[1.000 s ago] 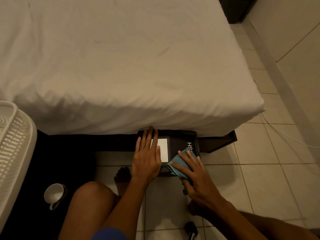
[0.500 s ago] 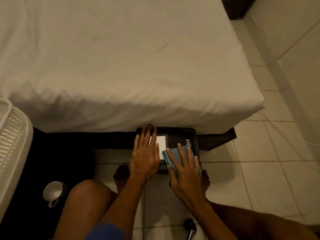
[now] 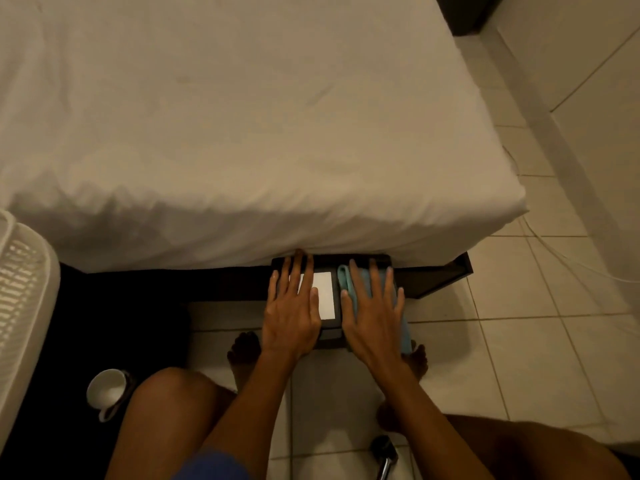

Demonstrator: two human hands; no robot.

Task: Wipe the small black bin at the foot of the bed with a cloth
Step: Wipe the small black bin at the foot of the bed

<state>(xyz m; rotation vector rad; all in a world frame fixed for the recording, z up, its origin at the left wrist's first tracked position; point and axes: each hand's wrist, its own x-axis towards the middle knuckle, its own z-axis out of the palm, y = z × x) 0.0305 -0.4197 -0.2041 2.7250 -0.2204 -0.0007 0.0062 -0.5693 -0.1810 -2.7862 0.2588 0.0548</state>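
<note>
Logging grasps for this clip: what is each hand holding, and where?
Nothing gripped: right hand presses the blue cloth flat on the black bin; left hand steadies its top.

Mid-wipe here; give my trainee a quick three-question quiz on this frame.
1. True or false: the blue cloth lies under the right hand.
2. Which hand covers part of the white label on the black bin: A) left hand B) right hand
3. Fill in: the white cup lies on its ____ on the dark floor beside the person's left knee.

Key: 1 true; 2 A; 3 side.
</note>
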